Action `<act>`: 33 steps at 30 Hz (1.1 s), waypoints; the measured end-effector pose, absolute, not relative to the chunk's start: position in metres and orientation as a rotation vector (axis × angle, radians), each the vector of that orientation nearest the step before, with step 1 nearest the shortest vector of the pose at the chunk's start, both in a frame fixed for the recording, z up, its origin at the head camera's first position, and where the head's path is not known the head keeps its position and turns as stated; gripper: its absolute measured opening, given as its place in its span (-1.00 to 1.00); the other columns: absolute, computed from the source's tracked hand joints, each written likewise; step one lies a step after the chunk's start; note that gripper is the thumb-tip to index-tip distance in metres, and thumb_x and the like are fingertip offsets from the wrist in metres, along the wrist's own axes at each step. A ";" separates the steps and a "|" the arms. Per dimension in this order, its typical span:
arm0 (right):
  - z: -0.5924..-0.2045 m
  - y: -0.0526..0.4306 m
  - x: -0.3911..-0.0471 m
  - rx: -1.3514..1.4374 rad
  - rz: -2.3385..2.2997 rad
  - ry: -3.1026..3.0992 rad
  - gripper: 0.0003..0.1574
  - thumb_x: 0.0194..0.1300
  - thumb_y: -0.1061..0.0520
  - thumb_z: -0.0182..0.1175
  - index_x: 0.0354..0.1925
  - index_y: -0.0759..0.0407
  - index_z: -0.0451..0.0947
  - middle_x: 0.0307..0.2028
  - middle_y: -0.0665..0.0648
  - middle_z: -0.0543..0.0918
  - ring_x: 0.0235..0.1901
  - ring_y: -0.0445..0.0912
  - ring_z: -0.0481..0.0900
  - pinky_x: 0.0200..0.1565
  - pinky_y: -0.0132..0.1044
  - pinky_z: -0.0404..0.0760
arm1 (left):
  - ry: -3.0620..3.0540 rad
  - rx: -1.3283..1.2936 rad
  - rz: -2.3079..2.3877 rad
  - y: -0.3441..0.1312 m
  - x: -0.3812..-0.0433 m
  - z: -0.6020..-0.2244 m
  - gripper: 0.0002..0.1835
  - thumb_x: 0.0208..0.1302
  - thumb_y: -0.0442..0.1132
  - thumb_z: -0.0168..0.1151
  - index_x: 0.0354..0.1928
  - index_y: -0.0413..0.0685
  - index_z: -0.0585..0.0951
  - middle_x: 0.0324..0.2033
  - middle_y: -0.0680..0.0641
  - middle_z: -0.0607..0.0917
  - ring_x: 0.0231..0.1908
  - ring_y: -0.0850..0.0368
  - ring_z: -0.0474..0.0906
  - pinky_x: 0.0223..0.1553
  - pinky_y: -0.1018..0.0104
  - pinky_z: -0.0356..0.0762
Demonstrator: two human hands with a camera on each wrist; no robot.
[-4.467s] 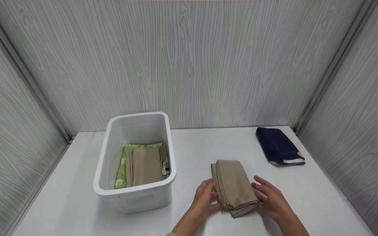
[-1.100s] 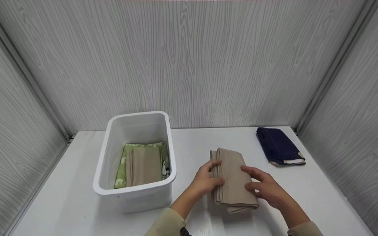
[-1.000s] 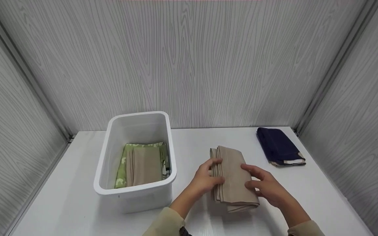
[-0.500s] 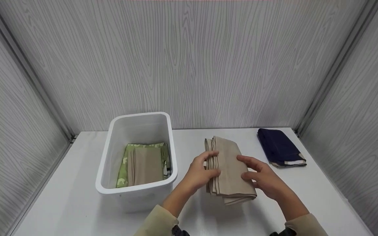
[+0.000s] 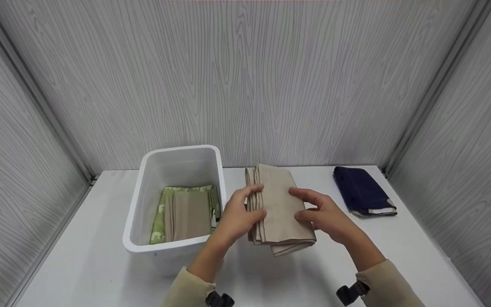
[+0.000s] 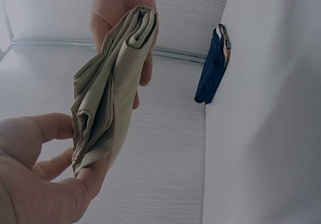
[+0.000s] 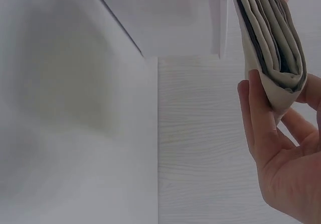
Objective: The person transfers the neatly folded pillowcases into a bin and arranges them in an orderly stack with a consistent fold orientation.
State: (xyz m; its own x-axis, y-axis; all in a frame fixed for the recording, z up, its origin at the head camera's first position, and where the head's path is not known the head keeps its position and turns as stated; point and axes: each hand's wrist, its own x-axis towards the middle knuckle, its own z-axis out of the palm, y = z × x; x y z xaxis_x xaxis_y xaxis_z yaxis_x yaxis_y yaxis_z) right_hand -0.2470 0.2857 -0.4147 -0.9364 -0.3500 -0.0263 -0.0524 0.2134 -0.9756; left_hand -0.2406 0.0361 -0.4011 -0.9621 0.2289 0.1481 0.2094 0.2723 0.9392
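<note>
A folded beige cloth hangs above the white table, with a shadow beneath it. My left hand grips its layered left edge, thumb on top and fingers partly hidden. At the opposite edge my right hand holds it with thumb and fingertips. The left wrist view shows the cloth's stacked folds between both hands. In the right wrist view the fold end rests between thumb and fingers. Just left of the cloth is a white bin, holding a folded beige cloth on a green patterned cloth.
A folded navy cloth with a beige and white edge lies at the table's back right. Grey wood-grain panels close off the back and both sides of the white table.
Both hands have lifted the beige cloth off the table and carried it leftward and toward the back, closer to the bin. The bin and navy cloth have stayed in place.
</note>
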 end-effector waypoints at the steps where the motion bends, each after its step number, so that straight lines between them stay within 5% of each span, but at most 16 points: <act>1: -0.413 0.283 -0.248 -0.391 -1.794 2.249 -0.18 0.28 0.28 0.25 0.46 0.08 0.28 0.48 0.26 0.17 0.17 0.17 0.54 -0.09 -0.04 0.71 | 2.527 0.425 1.821 0.034 -0.240 -0.399 -0.38 0.16 -0.32 0.30 0.32 -0.01 0.50 0.31 -0.23 0.41 0.27 -0.11 0.36 0.27 -0.08 0.39; 18: -0.394 0.224 -0.259 -0.488 -1.707 2.441 -0.19 0.15 0.28 0.29 0.38 0.00 0.42 0.36 0.09 0.44 -0.08 0.07 0.68 -0.15 -0.16 0.71 | 2.730 0.346 1.696 -0.011 -0.244 -0.380 -0.35 0.09 -0.37 0.28 0.32 -0.14 0.51 0.23 -0.26 0.45 0.14 -0.10 0.43 0.19 -0.04 0.44; 33: -0.379 0.172 -0.265 -0.567 -1.639 2.433 -0.19 0.17 0.25 0.26 0.40 -0.02 0.39 0.28 0.07 0.50 -0.09 0.03 0.69 -0.15 -0.14 0.72 | 2.851 0.285 1.536 -0.057 -0.242 -0.365 -0.34 0.07 -0.38 0.26 0.32 -0.18 0.51 0.26 -0.29 0.47 0.18 -0.14 0.41 0.24 -0.06 0.37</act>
State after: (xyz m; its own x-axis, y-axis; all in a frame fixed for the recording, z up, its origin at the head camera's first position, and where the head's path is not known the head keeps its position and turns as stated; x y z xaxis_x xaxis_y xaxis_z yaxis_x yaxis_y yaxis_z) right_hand -0.2647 0.1716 -0.3790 -0.9166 -0.3913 0.0820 -0.2230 0.3302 -0.9172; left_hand -0.2419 -0.0566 -0.3649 -0.9788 0.1018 0.1779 0.2045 0.5394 0.8168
